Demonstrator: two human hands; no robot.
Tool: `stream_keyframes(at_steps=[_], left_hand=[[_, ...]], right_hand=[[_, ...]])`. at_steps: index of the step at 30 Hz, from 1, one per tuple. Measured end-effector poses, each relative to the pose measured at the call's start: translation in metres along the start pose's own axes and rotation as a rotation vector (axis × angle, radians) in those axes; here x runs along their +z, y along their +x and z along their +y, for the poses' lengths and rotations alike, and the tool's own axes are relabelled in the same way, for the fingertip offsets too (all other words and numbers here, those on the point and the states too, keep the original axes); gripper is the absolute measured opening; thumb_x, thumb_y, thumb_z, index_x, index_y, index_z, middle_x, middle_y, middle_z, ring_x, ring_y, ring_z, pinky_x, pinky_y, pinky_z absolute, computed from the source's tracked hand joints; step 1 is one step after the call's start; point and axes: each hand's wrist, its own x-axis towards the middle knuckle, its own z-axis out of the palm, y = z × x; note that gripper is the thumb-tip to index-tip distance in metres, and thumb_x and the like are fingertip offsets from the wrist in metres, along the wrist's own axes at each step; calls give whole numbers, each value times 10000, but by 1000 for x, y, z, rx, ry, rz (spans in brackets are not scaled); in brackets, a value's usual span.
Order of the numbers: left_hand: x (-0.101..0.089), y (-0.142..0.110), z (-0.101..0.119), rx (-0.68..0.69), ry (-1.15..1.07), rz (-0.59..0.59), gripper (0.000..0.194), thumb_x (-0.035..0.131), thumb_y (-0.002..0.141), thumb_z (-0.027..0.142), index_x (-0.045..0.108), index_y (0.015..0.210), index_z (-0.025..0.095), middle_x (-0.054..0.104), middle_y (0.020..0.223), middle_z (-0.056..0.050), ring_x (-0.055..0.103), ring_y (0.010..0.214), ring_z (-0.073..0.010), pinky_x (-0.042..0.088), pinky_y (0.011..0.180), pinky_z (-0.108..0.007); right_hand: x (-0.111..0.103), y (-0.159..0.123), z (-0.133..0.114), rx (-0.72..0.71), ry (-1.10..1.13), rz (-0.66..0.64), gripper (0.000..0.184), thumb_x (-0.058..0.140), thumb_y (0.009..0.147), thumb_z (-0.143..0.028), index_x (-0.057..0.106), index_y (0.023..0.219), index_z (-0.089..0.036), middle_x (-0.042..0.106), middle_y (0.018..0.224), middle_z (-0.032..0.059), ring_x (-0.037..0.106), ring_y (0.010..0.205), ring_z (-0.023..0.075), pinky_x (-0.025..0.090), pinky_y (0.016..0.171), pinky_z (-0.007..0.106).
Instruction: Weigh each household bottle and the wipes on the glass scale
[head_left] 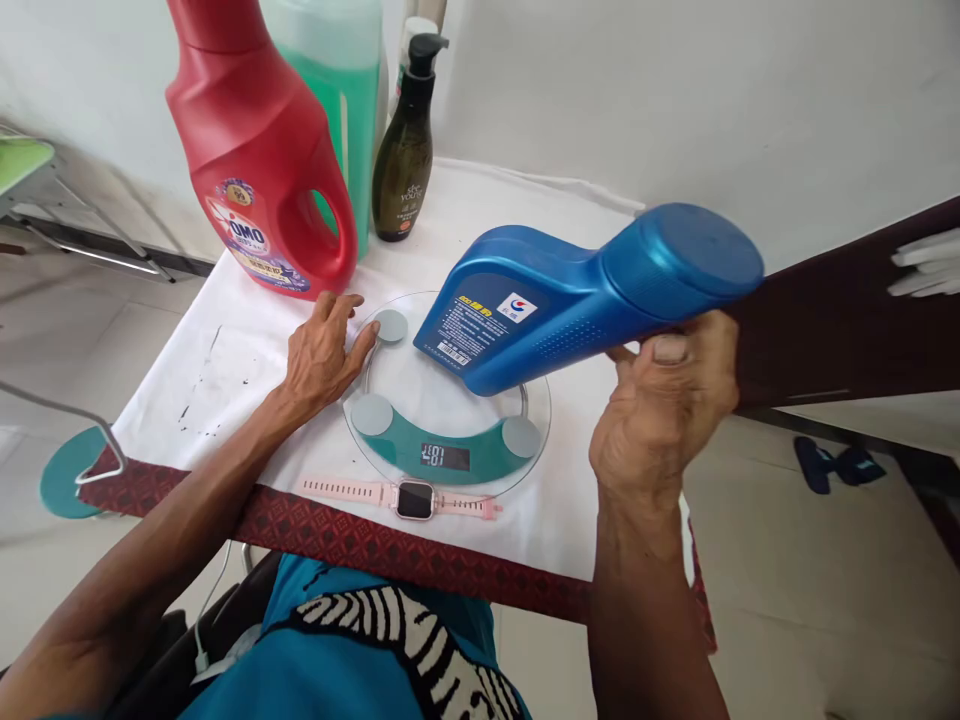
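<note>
A blue plastic bottle (525,310) with a wide round cap is tilted over the glass bathroom scale (448,458). My right hand (664,410) is closed around the bottle's neck end, beneath the cap. Whether the bottle's base touches the glass, I cannot tell. My left hand (319,355) lies at the scale's upper left rim, fingers apart, holding nothing. Digits show on the scale's small display (445,457). Along the scale's front edge lies a pink-strapped smartwatch (415,499) with a dark face.
Behind my left hand stand a red OMO detergent bottle (255,150), a large container of green liquid (360,120) and a dark pump bottle (405,150). White cloth (187,340) covers the table. Dark slippers (836,465) lie on the floor at right.
</note>
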Motion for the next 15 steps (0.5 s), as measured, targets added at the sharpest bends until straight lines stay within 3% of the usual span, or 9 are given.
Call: stream_keyframes(at_steps=[3, 5, 10, 13, 15], left_hand=[[-12, -4, 11, 51, 47, 53, 418, 571, 1000, 465, 611, 1317, 196, 630, 1318, -134, 680, 854, -204, 562, 731, -361], [-20, -10, 23, 97, 37, 80, 414, 597, 990, 437, 603, 1325, 194, 616, 1310, -139, 680, 904, -214, 572, 741, -358], [-47, -49, 69, 128, -87, 129, 318, 605, 996, 383, 638, 1253, 199, 658, 1128, -82, 646, 881, -180, 567, 770, -337], [-74, -86, 98, -14, -268, 1, 222, 597, 1011, 411, 692, 1076, 222, 649, 885, -13, 590, 750, -144, 509, 687, -294], [-92, -114, 109, -213, -428, -213, 316, 573, 1016, 501, 692, 886, 239, 629, 775, 4, 550, 683, -141, 466, 627, -285]], right_hand=[[-16, -18, 6, 114, -79, 50, 383, 634, 950, -595, 701, 1081, -241, 705, 1086, 41, 690, 1070, 247, 556, 866, 435], [-25, -30, 10, 177, -111, 78, 378, 607, 972, -585, 706, 1061, -231, 729, 1059, 49, 714, 1042, 251, 566, 831, 428], [-42, -46, 17, 243, -69, 100, 358, 605, 984, -558, 711, 1005, -216, 742, 943, 33, 731, 871, 219, 569, 702, 370], [-50, -47, 18, 238, -43, 40, 331, 621, 988, -530, 715, 993, -213, 745, 937, 29, 724, 826, 201, 573, 667, 350], [-56, -48, 19, 225, -42, -14, 309, 633, 990, -510, 718, 981, -213, 748, 947, 30, 721, 819, 196, 578, 660, 347]])
